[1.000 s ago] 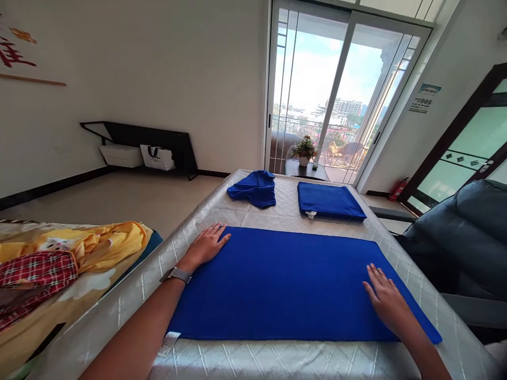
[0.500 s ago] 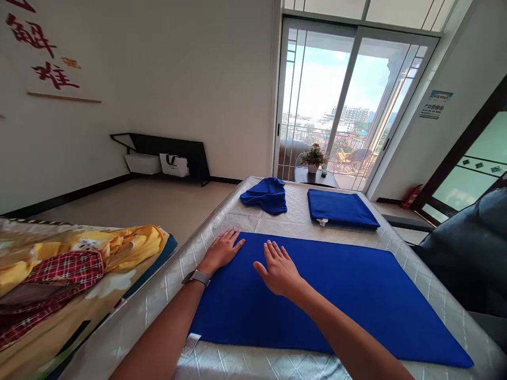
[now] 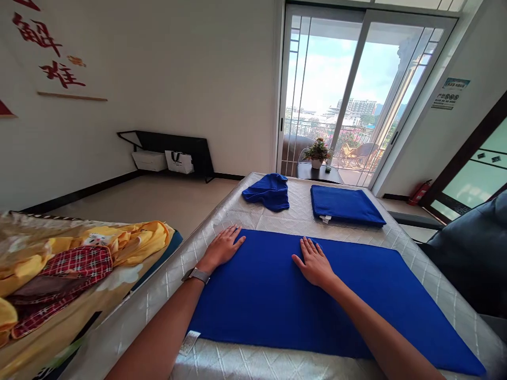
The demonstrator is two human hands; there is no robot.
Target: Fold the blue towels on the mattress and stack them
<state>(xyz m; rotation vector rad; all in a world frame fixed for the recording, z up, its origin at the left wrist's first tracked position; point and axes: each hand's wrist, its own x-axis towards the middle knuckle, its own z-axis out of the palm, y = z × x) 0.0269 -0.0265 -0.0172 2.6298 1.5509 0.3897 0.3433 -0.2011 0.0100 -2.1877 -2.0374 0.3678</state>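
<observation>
Head: one spread cloth (image 3: 261, 295), long axis left-right; left hand (image 3: 223, 247) at left edge, right hand (image 3: 316, 264) atop, fingers extended; beyond, one crumpled cloth (image 3: 270, 192), one folded cloth (image 3: 348, 205).

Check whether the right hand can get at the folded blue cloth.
Probably yes: the right hand is open and empty, with only the flat blue cloth and a strip of mattress between it and the folded blue cloth, though it must reach forward.

Centre of frame: left hand (image 3: 224, 248), right hand (image 3: 317, 265) rest flat on blue cloth (image 3: 265, 309); folded bundle (image 3: 348, 206) lies right of centre
</observation>
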